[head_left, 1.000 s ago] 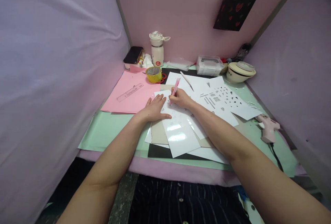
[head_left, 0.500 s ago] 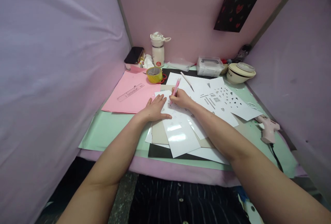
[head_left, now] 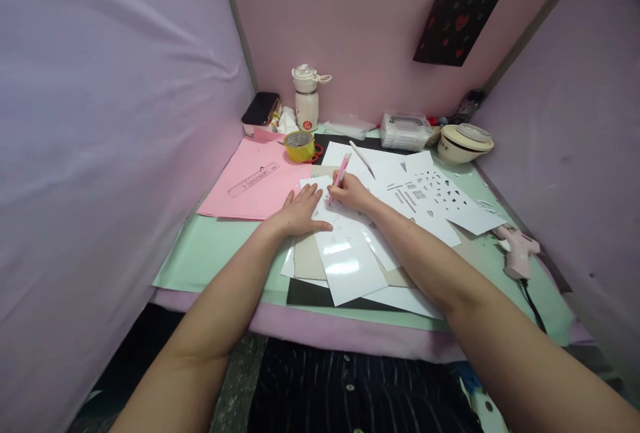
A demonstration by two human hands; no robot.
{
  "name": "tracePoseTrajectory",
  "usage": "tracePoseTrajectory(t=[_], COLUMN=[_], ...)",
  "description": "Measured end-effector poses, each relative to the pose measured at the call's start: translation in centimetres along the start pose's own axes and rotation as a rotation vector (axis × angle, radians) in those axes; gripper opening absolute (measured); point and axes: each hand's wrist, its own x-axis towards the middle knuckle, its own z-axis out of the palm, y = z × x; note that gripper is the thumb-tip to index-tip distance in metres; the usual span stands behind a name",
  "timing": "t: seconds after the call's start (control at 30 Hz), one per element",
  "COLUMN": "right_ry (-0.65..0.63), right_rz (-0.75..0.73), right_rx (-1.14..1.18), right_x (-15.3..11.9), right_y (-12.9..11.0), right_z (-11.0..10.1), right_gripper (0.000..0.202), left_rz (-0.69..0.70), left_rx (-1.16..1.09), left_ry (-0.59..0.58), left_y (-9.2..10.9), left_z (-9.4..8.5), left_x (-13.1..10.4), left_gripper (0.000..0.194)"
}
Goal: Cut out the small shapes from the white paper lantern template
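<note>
My left hand (head_left: pixel 301 214) lies flat with its fingers spread on the left side of a glossy white sheet (head_left: pixel 350 273). Closed around a pink pen (head_left: pixel 341 171), my right hand (head_left: pixel 351 191) rests on the same sheet, the pen's tip down on its surface. Small faint outlines show on the sheet near both hands. Under it are a beige board (head_left: pixel 306 258), more white paper and a black sheet (head_left: pixel 313 291). To the right lies a white sheet (head_left: pixel 425 209) with many small cut-out shapes. A white pen-like tool (head_left: pixel 361 158) lies beyond my right hand.
Pink paper (head_left: pixel 270 196) with a clear ruler (head_left: pixel 253 179) is at left. Yellow tape (head_left: pixel 299 146), red-handled scissors (head_left: pixel 318 151), a bottle (head_left: pixel 306 99), a plastic box (head_left: pixel 405 131) and a bowl (head_left: pixel 463 145) stand behind. A pink glue gun (head_left: pixel 519 251) lies right.
The camera view has tilted very slightly. Both hands and the pink pen stay in nearly the same place on the sheet.
</note>
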Motion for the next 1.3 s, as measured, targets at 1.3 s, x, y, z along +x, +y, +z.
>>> tracePoseTrajectory(t=[1.3], right_ry=[-0.047], right_rz=[0.006], right_rx=[0.060], right_x=[-0.56], right_y=[0.05], right_z=[0.01], right_gripper=[0.019], left_rz=[-0.013], left_rx=[0.002], left_ry=[-0.020], left_y=[0.31], left_z=[-0.31], left_x=[-0.14], left_gripper=[0.104])
